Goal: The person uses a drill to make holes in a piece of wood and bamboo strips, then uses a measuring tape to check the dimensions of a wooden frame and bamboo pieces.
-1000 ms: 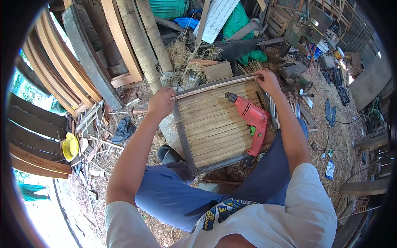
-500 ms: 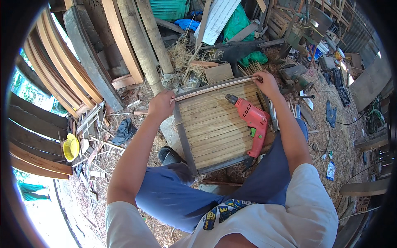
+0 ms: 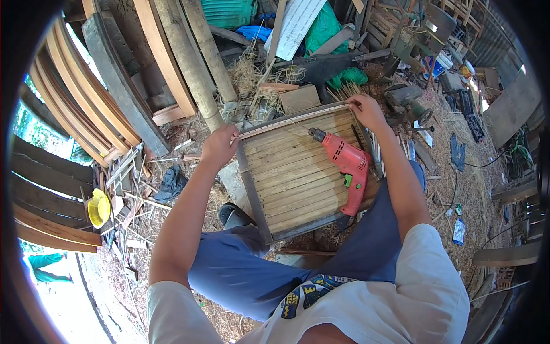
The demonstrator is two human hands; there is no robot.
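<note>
My left hand [image 3: 220, 147] and my right hand [image 3: 367, 113] pinch the two ends of a thin, pale strip [image 3: 292, 120] with a row of small dark dots along it. It spans the far edge of a slatted wooden panel [image 3: 292, 183] with a dark frame, in front of my legs. Whether the dots are holes or marks is too small to tell. A red power drill [image 3: 352, 172] with a green trigger lies on the panel's right side, below my right hand. Its chuck points to the far left, with a thin bit.
Curved timber planks [image 3: 80, 86] and bamboo poles [image 3: 192, 63] lean at the far left. A yellow plastic bowl [image 3: 98, 208] sits among wood scraps on the left. A metal vise-like tool [image 3: 408, 103] stands right of the panel. Cables and litter lie on the ground to the right.
The strip has shifted slightly left and nearer the panel's far edge in the picture, with both hands still on its ends. The drill stays on the panel.
</note>
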